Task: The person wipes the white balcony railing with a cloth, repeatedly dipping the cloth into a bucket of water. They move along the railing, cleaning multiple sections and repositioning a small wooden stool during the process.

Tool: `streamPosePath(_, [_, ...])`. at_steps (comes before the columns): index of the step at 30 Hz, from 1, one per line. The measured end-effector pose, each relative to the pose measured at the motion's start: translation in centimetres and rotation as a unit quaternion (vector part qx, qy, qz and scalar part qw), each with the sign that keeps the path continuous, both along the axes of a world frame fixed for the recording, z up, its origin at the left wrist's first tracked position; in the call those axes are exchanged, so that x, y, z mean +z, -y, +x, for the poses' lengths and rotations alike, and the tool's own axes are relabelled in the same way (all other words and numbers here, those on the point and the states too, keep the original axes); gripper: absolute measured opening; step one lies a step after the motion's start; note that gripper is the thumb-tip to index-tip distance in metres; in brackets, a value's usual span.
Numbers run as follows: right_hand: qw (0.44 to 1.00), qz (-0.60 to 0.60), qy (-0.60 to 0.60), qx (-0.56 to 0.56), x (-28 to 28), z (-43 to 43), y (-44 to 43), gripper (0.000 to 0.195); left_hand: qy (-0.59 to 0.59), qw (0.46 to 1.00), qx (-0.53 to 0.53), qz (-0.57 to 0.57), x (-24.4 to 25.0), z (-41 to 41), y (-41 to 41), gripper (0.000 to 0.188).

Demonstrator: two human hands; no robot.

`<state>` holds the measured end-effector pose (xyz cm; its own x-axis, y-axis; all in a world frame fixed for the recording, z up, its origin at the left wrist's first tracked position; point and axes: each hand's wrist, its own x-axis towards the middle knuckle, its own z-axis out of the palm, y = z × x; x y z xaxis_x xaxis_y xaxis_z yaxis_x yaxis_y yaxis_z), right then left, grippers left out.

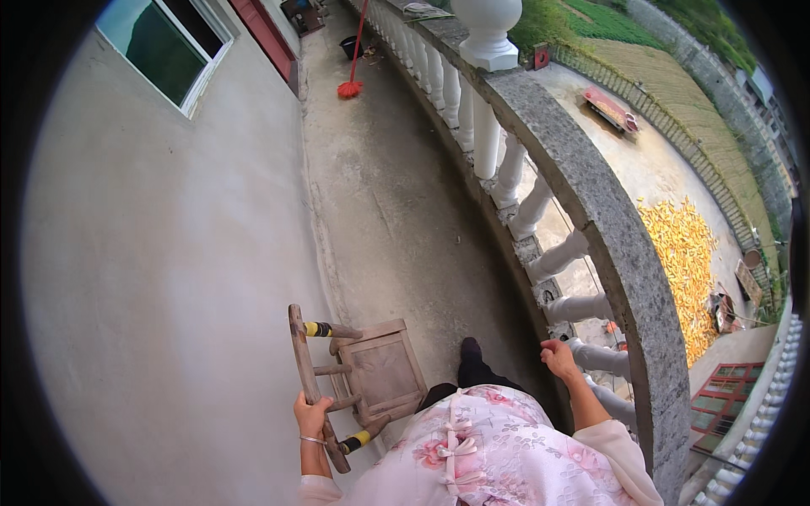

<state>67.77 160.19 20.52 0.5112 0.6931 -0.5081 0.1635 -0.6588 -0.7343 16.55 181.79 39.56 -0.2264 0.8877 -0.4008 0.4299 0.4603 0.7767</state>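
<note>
My left hand grips the top rail of a small wooden chair, close to the plaster wall on the left. The chair has a square panelled seat, and yellow and black tape wraps its two back posts. It is tilted towards me; whether its legs touch the floor is hidden. Beside the balustrade hangs my right hand, its fingers loosely curled and nothing visible in them. The hand is near a white baluster below the stone handrail.
A narrow concrete balcony floor runs ahead between wall and balustrade. Farther along are a red broom and a black bucket. An open-framed window and a red door are at left. Corn cobs cover part of the yard below.
</note>
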Motion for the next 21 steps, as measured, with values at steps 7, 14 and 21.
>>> streamPosePath(7, [0.973, 0.142, 0.039, 0.180, 8.0, 3.7, -32.4, 0.028, 0.047, 0.999, -0.006, 0.003, 1.6, 5.9, -13.6, 0.024])
streamPosePath(14, [0.979, 0.047, 0.025, 0.195, 2.0, 6.1, -45.5, 0.029, 0.060, 0.998, -0.021, -0.011, -1.3, 9.2, -32.9, 0.022])
streamPosePath(21, [0.982, -0.154, 0.003, 0.108, -3.0, 13.0, -46.5, 0.029, 0.051, 0.996, -0.067, -0.022, -2.6, 13.8, -53.0, 0.020])
